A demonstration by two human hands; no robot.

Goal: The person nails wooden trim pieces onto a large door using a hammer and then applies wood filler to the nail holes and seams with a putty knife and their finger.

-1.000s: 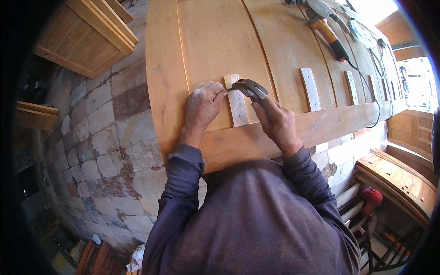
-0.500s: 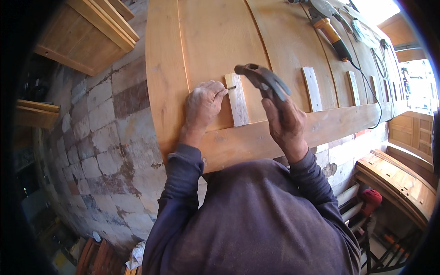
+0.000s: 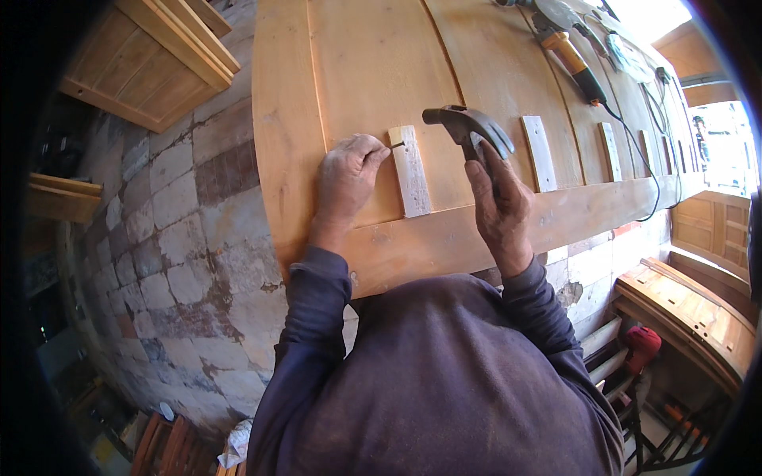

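We note claw hammer (image 3: 467,125) held over wooden panel (image 3: 373,63), right of pale strip (image 3: 410,176): head slants left to lower right, striking face leftward, claws toward lower right. Dark grey metal, claws paler. Right hand (image 3: 506,208) curled closed round it. We see left hand (image 3: 348,178) pinching thin dark nail (image 3: 398,145) near strip's far end.

head: worn fisheye | from above | faces down | close over wooden panel (image 3: 373,71)
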